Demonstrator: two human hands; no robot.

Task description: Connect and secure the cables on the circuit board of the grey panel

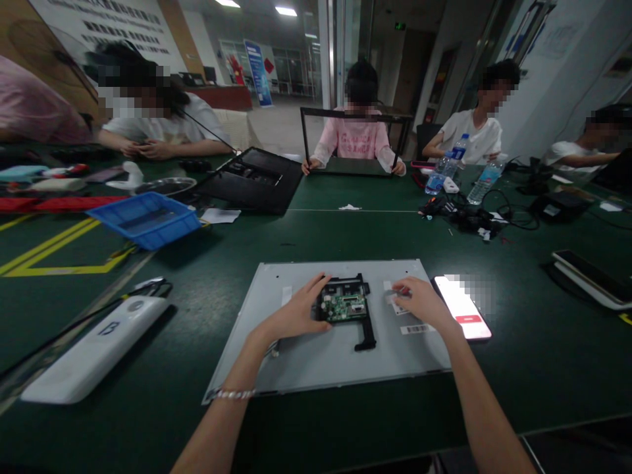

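Note:
A grey metal panel point(306, 365) lies flat on the table in front of me. On it rests a black bracket point(366, 332) carrying a green circuit board point(345, 307). My left hand point(296, 313) spans the bracket's left side, fingers at its upper edge and thumb at the lower one. My right hand point(419, 299) hovers over the panel's right part, fingertips pinched together. Something small with a bit of red shows at those fingertips, too small to make out. Labels point(415, 329) are stuck on the panel beneath this hand.
A lit phone point(461, 308) lies right of the panel. To the left are a white elongated device point(101, 349) with a cable and a blue basket point(148, 220). Across the table, a person point(358, 141) holds a black frame point(303, 138). Bottles point(486, 178) and cables stand back right.

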